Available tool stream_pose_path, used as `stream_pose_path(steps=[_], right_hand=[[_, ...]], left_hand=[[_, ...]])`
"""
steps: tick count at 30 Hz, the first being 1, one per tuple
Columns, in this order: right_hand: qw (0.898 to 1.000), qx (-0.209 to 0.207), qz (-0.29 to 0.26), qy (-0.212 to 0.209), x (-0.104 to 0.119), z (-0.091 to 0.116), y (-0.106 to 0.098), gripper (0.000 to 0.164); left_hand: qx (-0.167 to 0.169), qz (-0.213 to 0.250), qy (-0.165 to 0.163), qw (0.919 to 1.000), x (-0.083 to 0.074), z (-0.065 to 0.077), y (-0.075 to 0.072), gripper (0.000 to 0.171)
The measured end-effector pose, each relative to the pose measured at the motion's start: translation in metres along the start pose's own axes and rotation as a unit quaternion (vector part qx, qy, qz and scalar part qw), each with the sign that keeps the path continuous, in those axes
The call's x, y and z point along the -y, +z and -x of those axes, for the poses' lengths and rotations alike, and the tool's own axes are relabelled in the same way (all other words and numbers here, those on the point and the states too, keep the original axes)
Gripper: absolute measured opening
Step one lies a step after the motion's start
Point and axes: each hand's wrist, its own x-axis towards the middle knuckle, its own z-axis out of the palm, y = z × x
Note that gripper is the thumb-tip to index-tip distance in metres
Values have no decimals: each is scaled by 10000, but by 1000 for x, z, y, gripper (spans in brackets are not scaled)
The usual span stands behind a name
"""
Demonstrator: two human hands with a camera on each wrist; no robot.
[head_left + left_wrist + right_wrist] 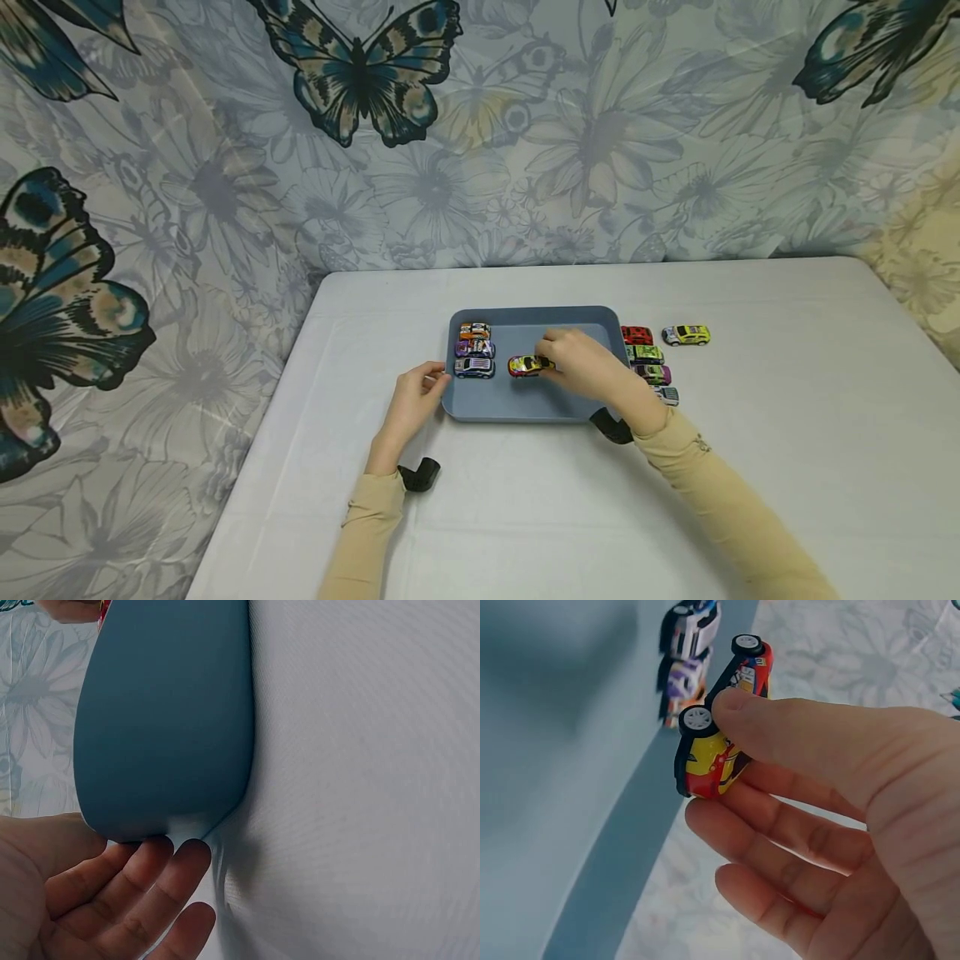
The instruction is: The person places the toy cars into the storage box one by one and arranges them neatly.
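My right hand (581,362) pinches a red and yellow toy car (724,750) between thumb and fingers, over the middle of the blue-grey tray (517,407). In the right wrist view its wheels and side show beside the thumb. At the tray's left edge, my left hand (416,400) holds the rim, with thumb and curled fingertips against the outer wall in the left wrist view. Inside the tray on the left stand an orange toy car (474,331), a purple and white one (475,348) and a silver-grey one (474,367), in a column.
Right of the tray, a red car (637,335), a green car (647,354), a purple and green car (652,374) and a grey car (667,395) form a column, partly hidden. A yellow car (686,335) stands farther right. White cloth covers the table (525,517); patterned walls border it.
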Motion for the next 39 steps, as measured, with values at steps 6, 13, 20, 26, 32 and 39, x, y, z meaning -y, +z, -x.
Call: stream_pose_path(steps=[6,13,20,26,32,39], right_hand=[[9999,102,-60,70,6,-10,10,18],[9998,177,-29,45,17,-22,20,17],[9993,359,61,107,28,-33,29,17],[9987,469,35,192,36,-41,37,18],[9980,585,14,257,42,-47,46,21],[9986,372,241,291,46,-50,53,16]], left_hand=[[-23,53,57,10000,0,0,0,22],[-14,7,-6,10000,0,0,0,23],[10,9,-26,10000,0,0,0,22],[5,14,-5,10000,0,-1,0,23],[30,-1,46,10000,0,-1,-1,23],[15,11,81,10000,1,-1,0,22]])
